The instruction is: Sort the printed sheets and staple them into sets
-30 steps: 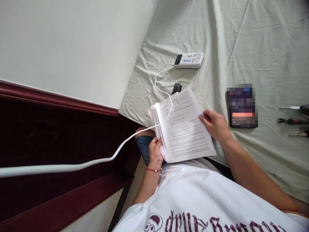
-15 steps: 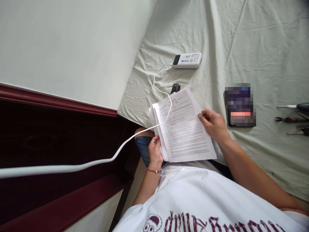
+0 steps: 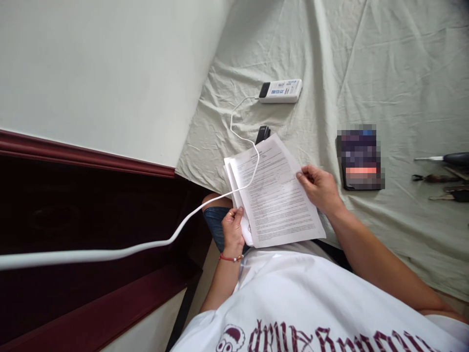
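Several printed sheets of paper point(image 3: 282, 205) lie tilted in front of my body, with dense lines of text on the top one. My left hand point(image 3: 233, 227) pinches the left edge of the stack, thumb on top; a ring and a red beaded bracelet show on it. On the other side, my right hand point(image 3: 318, 188) grips the right edge of the top sheet between thumb and fingers. A white cable point(image 3: 205, 203) crosses in front of the pages. Behind their top edge, a black stapler-like object point(image 3: 263, 133) is partly hidden.
A white power bank point(image 3: 281, 91) with the cable plugged in rests on the pale green cloth point(image 3: 311, 44). Right of my hand lies a blurred-out phone-like device point(image 3: 361, 161). Farther right are a screwdriver point(image 3: 454, 159) and other small tools. Dark red wood furniture point(image 3: 88, 152) stands left.
The papers have shifted very slightly, and the top sheet's right part tilts a little differently in my right hand. The whole view has drifted slightly. Both hands keep their grip.
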{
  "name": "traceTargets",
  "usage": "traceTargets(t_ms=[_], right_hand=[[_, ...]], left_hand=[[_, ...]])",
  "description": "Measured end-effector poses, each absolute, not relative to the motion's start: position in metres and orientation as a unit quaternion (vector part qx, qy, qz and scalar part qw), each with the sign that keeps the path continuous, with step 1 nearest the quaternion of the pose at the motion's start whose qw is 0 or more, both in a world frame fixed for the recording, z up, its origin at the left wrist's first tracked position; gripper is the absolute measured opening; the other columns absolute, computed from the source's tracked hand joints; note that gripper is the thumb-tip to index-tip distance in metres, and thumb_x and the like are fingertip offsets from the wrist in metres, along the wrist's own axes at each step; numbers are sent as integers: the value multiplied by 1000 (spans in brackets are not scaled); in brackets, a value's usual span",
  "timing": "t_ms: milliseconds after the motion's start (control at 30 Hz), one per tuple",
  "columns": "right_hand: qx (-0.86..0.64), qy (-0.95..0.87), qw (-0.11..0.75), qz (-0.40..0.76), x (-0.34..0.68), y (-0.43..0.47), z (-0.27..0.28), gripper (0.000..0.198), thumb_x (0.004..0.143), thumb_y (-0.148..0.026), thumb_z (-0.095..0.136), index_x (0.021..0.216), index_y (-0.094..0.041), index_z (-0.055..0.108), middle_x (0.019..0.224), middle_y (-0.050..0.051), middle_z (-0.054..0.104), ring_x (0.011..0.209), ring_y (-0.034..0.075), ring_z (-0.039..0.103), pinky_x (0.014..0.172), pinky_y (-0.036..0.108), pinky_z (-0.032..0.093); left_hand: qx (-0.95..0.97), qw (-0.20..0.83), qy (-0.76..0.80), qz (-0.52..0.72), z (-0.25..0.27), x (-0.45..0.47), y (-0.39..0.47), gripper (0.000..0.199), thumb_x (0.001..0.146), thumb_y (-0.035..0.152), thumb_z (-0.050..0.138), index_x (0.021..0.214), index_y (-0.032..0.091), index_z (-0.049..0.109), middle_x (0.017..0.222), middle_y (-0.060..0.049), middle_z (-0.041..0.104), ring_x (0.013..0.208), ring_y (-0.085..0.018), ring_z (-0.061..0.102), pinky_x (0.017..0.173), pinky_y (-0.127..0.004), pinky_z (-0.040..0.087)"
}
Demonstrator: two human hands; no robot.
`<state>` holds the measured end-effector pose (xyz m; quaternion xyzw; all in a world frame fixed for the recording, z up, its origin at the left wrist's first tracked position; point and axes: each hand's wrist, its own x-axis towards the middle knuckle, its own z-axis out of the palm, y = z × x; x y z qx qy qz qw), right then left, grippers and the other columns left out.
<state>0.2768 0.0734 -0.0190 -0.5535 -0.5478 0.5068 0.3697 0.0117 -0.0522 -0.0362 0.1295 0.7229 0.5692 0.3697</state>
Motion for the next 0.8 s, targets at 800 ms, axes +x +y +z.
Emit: traceTargets(t_ms=[800], right_hand=[[-554, -625, 328, 441, 261, 59, -13, 16, 94, -36, 53, 84, -24, 59, 67, 0, 60, 61, 17, 50, 63, 31, 36]], left_hand=[[51, 448, 669, 591, -27, 21, -50, 54, 63, 59, 91, 92, 17, 75, 91, -6, 80, 85, -22, 76, 84, -36, 61]])
